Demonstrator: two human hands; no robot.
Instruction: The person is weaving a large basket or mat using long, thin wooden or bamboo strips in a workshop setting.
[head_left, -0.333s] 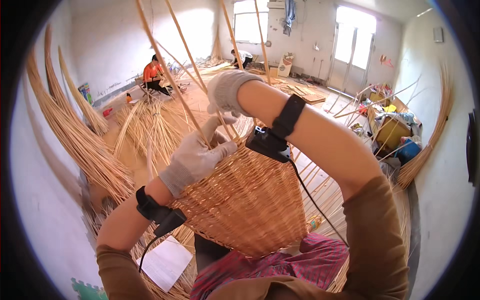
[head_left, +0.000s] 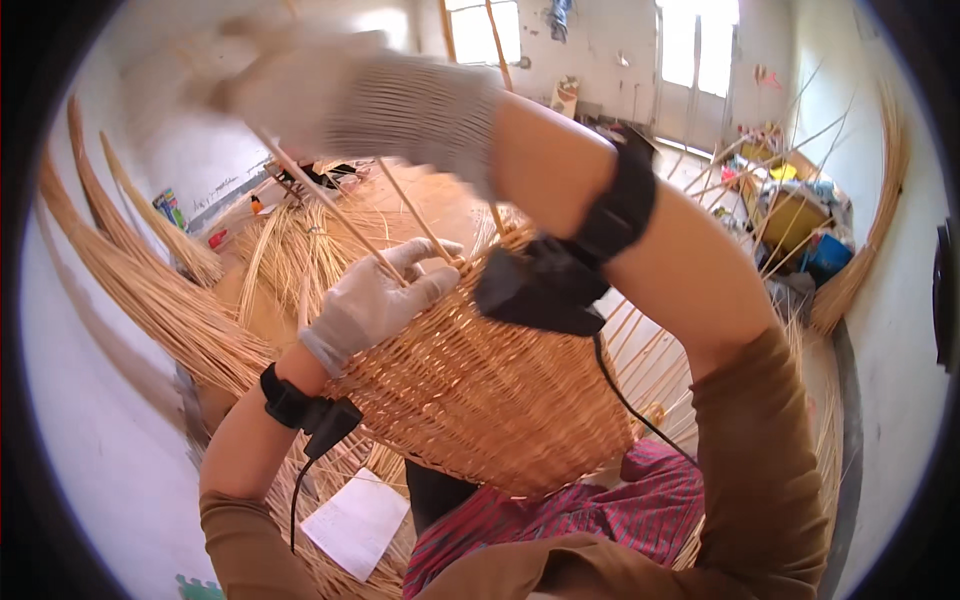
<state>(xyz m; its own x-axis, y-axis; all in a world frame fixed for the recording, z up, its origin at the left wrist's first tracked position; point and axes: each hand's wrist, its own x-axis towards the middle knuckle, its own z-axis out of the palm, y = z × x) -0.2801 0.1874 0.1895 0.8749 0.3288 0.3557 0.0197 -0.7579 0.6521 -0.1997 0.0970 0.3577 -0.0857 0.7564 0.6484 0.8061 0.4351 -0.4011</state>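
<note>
A tapered wicker basket of woven golden-brown rods rests on my lap, its rim tilted away from me. Long upright stakes rise from that rim. My left hand, in a pale glove, grips the rim at the left, with its thumb and fingers about the base of the stakes. Raised above the basket at the upper left is my right hand, also gloved. Motion smears its fingers, and whether they hold a stake cannot be made out.
Bundles of long rods lean against the left wall, and more rods lie heaped on the floor. Another bundle stands at the right wall, beside a blue bucket. A white sheet of paper lies near my left elbow.
My right hand has swept up and left from the rim, and now covers the people in the background. My left hand stays on the rim. The view has shifted slightly.
</note>
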